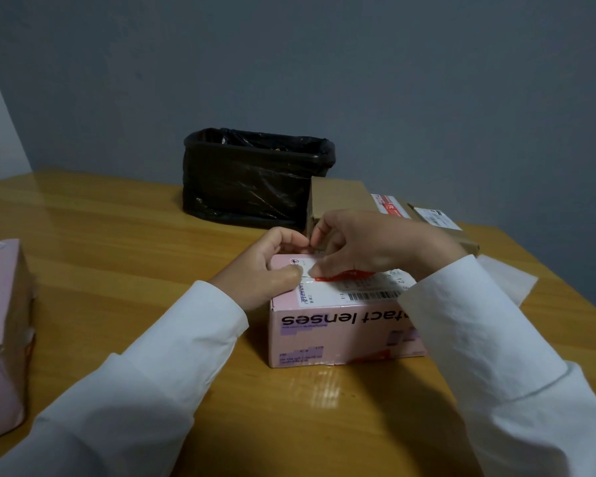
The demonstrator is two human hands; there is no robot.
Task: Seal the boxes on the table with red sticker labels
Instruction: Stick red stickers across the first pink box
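Note:
A pink box printed "contact lenses" [341, 332] stands on the wooden table [117, 242] in front of me. A red sticker label [344, 276] lies along its top, partly hidden under my right hand [369, 242]. My right thumb presses the label's left end while its fingers curl above. My left hand [272, 266] rests on the box's top left corner, thumb pressing down beside the label and fingers touching my right fingertips. A white shipping label with a barcode [372, 296] covers the near part of the top.
A bin lined with a black bag [252, 177] stands at the back. Behind my right hand lies a brown cardboard box [341, 197] with a red sticker and white label. Another pink box [0, 332] sits at the left edge. White backing paper [506, 280] lies on the right.

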